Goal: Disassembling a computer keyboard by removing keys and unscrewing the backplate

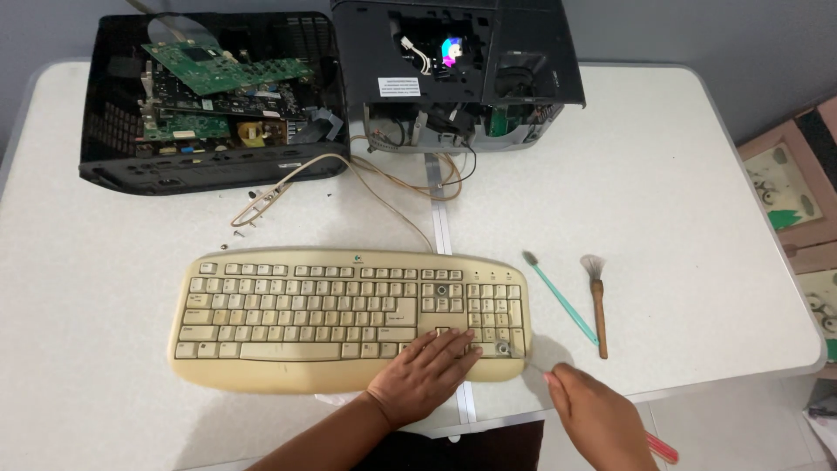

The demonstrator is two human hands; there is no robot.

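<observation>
The left hand (427, 371) lies spread flat on the keyboard (349, 318) at the table's (680, 174) front edge while the right hand (597, 419) pinches a thin tool (523, 359), which could slip and flick a key off.

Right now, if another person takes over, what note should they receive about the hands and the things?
Left hand: flat on the keyboard, near the arrow keys.
Right hand: pinches a thin tool, tip at the keyboard's lower right corner, where one key seems missing.
Toothbrush and brush lie right of the keyboard, untouched.
Behind: two opened black cases with boards showing.
Other keys look in place; cleaning progress cannot be judged.
</observation>
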